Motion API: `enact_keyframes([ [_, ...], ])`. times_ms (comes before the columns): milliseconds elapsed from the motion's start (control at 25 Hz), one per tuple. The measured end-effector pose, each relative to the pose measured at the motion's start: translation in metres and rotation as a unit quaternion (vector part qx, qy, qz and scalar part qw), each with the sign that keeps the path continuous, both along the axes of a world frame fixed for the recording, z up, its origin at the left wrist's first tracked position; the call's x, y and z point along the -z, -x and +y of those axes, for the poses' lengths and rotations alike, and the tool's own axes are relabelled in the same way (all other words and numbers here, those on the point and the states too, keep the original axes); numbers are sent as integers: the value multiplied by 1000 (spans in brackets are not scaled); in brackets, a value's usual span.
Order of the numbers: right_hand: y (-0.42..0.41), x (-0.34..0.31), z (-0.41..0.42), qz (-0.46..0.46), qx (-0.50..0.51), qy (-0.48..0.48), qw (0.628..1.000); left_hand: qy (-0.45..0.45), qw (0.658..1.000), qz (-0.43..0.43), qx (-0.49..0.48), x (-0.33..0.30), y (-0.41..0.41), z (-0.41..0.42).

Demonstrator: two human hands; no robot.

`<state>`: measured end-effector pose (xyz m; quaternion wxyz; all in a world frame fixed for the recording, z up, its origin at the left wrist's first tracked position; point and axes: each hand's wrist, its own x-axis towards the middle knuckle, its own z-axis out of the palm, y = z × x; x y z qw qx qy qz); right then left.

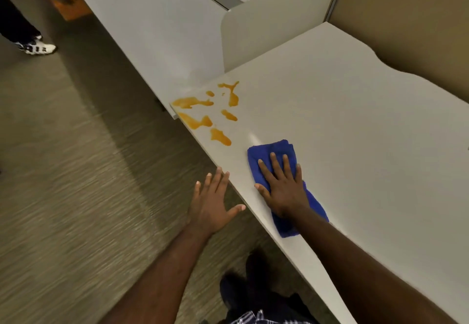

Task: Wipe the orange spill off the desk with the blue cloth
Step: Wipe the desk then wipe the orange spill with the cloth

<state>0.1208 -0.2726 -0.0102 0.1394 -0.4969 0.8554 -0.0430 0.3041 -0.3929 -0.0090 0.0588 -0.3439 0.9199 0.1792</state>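
Note:
An orange spill (206,113) lies in several blotches at the near left corner of the white desk (342,120). A folded blue cloth (276,151) rests on the desk a short way right of and nearer than the spill, not touching it. My right hand (281,184) presses flat on the cloth with fingers spread. My left hand (213,202) hovers open beside the desk's front edge, fingertips at the edge, holding nothing.
A second white desk (157,24) continues beyond, split off by a white divider panel (274,26). Tan partition walls (406,19) close the back. Carpeted floor (76,171) is on the left, where another person's shoe (38,47) stands far off.

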Motion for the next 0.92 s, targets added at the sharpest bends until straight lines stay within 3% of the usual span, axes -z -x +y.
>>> enact_keyframes([
  [120, 6, 8, -27, 4, -3, 2, 1000, -9, 1000, 8, -11, 2, 0, 1],
  [360, 5, 11, -52, 20, -129, 29, 991, -18, 999, 15, -34, 13, 2, 10],
  [600, 49, 17, -87, 45, -35, 26, 998, -25, 999, 10, -27, 14, 3, 7],
  [800, -5, 17, -109, 32, -153, 42, 987, -21, 999, -1, -27, 14, 2, 9],
  [920, 16, 15, -96, 36, -169, 47, 984, -7, 999, 11, -30, 14, 1, 11],
])
